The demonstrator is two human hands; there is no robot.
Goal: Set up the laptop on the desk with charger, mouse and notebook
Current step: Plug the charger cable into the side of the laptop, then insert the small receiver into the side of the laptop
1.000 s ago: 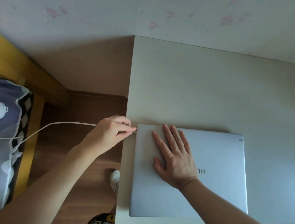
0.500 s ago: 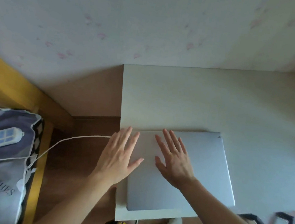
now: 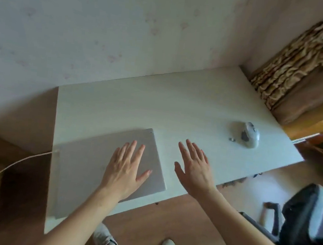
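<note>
So compared to half a second back, the right hand [image 3: 193, 170] had come off the lid and drifted right over bare table [image 3: 188, 109], and the left hand [image 3: 125, 168] had slid onto the laptop [image 3: 83, 163] where the right one was.

Only the head view here. Both hands were spread flat, fingers splayed, holding nothing. The laptop sat shut at the table's left end, with the white charger cable [image 3: 10, 167] meeting its left edge. The mouse [image 3: 249, 134] was well apart to the right, with a tiny thing just beside it, maybe a dongle. No notebook visible.

My guess on handling: the laptop's stiff, smooth and probably slidey, so pinch the front lip to open it. The mouse is light; cup it from above.
</note>
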